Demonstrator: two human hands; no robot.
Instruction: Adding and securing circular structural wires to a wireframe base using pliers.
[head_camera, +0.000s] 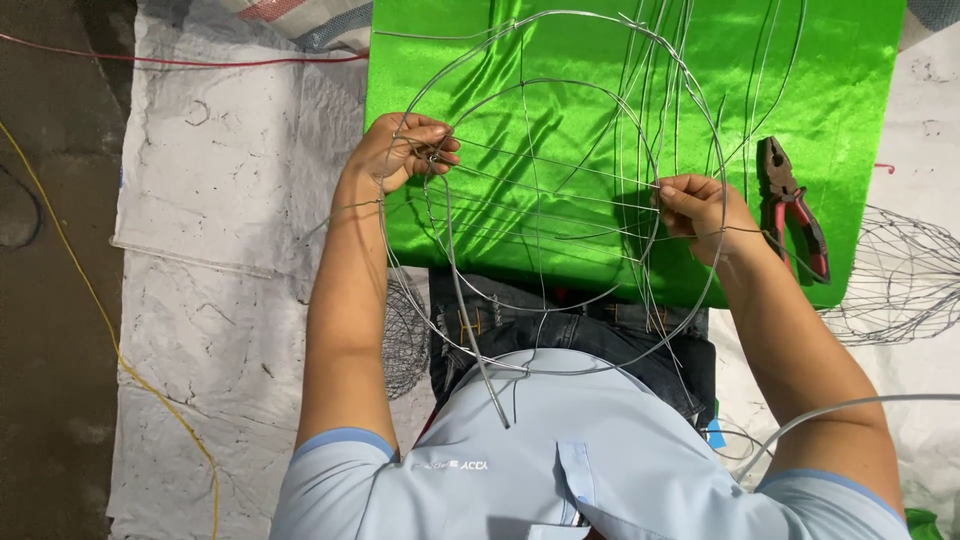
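Note:
A round wire frame (560, 90) of two nested rings and several thin cross wires hangs over my lap and over a shiny green cloth (820, 70). My left hand (405, 150) pinches the frame's left side where the wires meet. On the right side, my right hand (695, 205) grips the inner ring and a thin cross wire. Loose wire ends trail down toward my light blue shirt (540, 460).
Red-handled pliers (792, 205) lie on the green cloth's right edge. A finished wire mesh shape (900, 270) rests on the white sheet at right, another (405, 335) lies by my left elbow. A yellow cord (95, 300) and a red cord (180, 60) cross the floor at left.

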